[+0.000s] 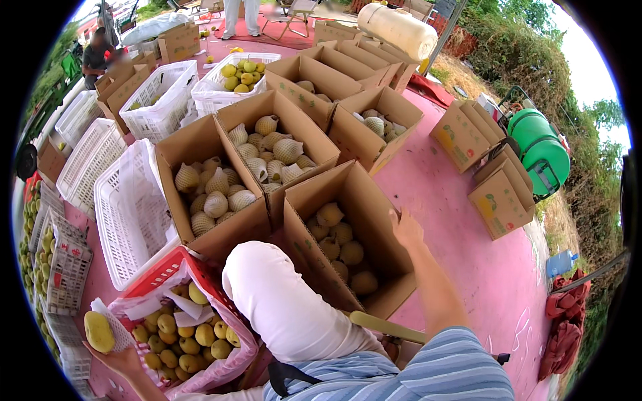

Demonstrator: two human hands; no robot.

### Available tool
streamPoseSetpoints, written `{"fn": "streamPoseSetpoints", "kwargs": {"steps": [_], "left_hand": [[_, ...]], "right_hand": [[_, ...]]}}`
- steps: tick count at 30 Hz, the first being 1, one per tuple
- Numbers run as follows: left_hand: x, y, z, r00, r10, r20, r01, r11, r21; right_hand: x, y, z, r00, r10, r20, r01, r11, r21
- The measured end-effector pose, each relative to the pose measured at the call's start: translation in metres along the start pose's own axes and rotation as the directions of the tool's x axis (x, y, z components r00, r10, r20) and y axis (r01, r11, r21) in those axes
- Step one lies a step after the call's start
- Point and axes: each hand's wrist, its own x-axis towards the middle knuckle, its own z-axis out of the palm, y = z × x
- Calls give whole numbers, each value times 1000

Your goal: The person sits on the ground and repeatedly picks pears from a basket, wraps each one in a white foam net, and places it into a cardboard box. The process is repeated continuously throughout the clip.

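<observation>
At the lower left, my left hand (122, 361) holds a large yellow-green pear (99, 332) with a white foam net sleeve (122, 335) beside it, partly round it. Next to that hand stands a red crate (155, 275) lined with pink film and filled with bare yellow pears (189, 345). My right hand (408, 230) is closed at the right rim of an open cardboard box (381, 200); its fingertips are partly hidden. Several net-wrapped pears (351, 252) lie in the bottom of this box, in front of my knee.
Two open boxes (221, 194) (281, 150) of netted pears adjoin it, with more boxes (378, 123) behind. White crates (130, 214) line the left. Folded cartons (503, 200) and a green tank (538, 150) stand right. Two people (97, 57) (241, 17) are at the back.
</observation>
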Motion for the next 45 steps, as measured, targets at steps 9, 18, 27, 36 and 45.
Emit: {"fn": "streamPoseSetpoints", "kwargs": {"steps": [9,18,27,36,45], "left_hand": [[3,-6,-5,994,-81,80,80,997,16],[12,0,-28,975,-30,221,29,1000,9],[-4,7,-17,985,-87,152,84,996,25],[-13,-5,-4,986,-126,111,126,992,8],[-8,-13,-9,972,-135,191,139,990,-7]], "right_hand": [[-3,7,18,986,-65,-155,49,994,-101],[-8,48,13,981,79,-177,-92,994,-65],[-48,106,-11,824,557,-102,-556,830,38],[-46,157,-6,975,214,51,-218,972,91],[-55,157,3,949,281,-143,-280,960,27]]}}
